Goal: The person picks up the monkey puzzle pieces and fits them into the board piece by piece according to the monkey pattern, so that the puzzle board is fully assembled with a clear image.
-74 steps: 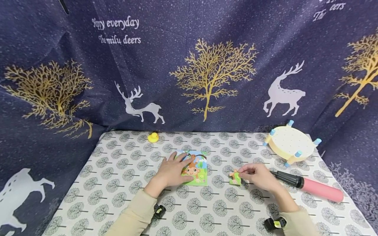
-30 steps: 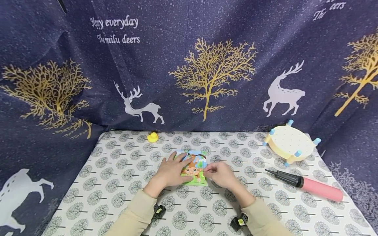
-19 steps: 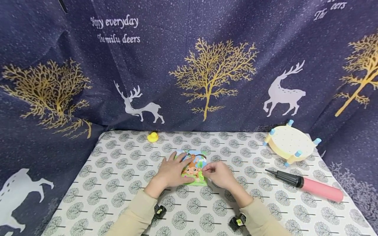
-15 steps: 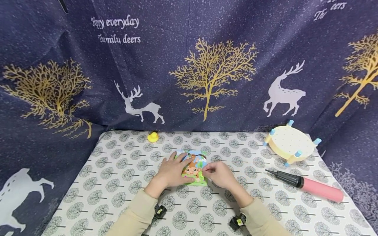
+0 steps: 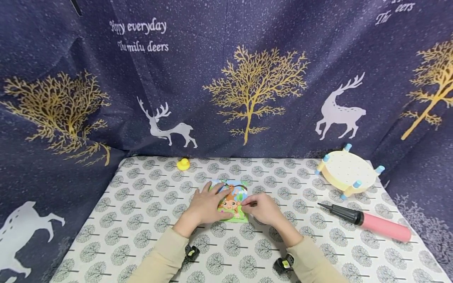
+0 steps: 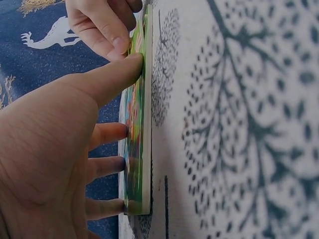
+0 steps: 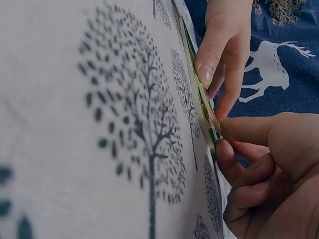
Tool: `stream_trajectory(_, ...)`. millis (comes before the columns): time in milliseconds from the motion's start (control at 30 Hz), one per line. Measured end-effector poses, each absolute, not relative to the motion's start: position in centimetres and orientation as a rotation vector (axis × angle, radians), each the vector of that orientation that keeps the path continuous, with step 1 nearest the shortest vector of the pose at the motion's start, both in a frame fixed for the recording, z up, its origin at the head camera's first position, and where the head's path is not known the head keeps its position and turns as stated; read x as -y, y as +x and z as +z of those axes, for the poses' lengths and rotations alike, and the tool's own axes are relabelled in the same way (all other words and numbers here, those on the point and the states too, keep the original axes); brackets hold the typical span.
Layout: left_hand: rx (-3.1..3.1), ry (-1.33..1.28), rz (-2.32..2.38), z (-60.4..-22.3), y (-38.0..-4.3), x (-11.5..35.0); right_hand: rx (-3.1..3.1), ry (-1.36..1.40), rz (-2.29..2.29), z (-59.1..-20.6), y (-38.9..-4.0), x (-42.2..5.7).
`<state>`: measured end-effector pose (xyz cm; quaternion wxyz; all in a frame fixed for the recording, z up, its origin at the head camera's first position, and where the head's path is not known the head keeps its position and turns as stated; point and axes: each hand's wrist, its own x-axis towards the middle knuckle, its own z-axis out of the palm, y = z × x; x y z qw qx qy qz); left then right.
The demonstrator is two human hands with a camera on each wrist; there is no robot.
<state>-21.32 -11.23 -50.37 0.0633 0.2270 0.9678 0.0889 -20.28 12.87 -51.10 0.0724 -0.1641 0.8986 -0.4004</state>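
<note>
A flat monkey picture puzzle [image 5: 231, 192] lies on the tablecloth in the head view. My left hand [image 5: 205, 206] rests on its left part with fingers spread, hiding that side. In the left wrist view, the left thumb [image 6: 117, 74] and fingertips press along the puzzle's face, and its pale board edge [image 6: 147, 174] shows. At the lower right of the picture, my right hand [image 5: 263, 210] pinches a puzzle piece [image 5: 242, 212] between thumb and index finger. In the right wrist view the piece appears slightly tilted over the board, close to the left thumb.
A yellow rubber duck [image 5: 183, 164] sits at the back left. To the right lies a pink and black hand pump [image 5: 368, 222], its nozzle towards the puzzle. Behind it is an upturned cream stool-like item [image 5: 348, 171] with blue-tipped legs. A dark printed curtain [image 5: 226, 78] hangs behind the table.
My right hand has carried the puzzle piece leftward from the tablecloth onto the puzzle's lower right. In the last second it has barely shifted; the left thumb has moved slightly towards the piece.
</note>
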Motion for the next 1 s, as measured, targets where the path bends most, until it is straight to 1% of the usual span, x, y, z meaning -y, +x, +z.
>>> stream_trajectory(467, -2.937, 0.661, 0.258, -50.5, -21.3, 10.7, -2.669, -0.487, -1.232, -51.5, -20.6, -12.5)
stream_trajectory(767, -3.017, 0.521, 0.277, -50.9, -20.9, 8.5, -2.630, -0.477, -1.289, -51.7, -20.6, -12.8)
stream_trajectory(1000, -3.060, 0.440, 0.196, -50.8, -21.0, 7.1, -2.552, -0.542, -1.391, -52.2, -20.8, -14.3)
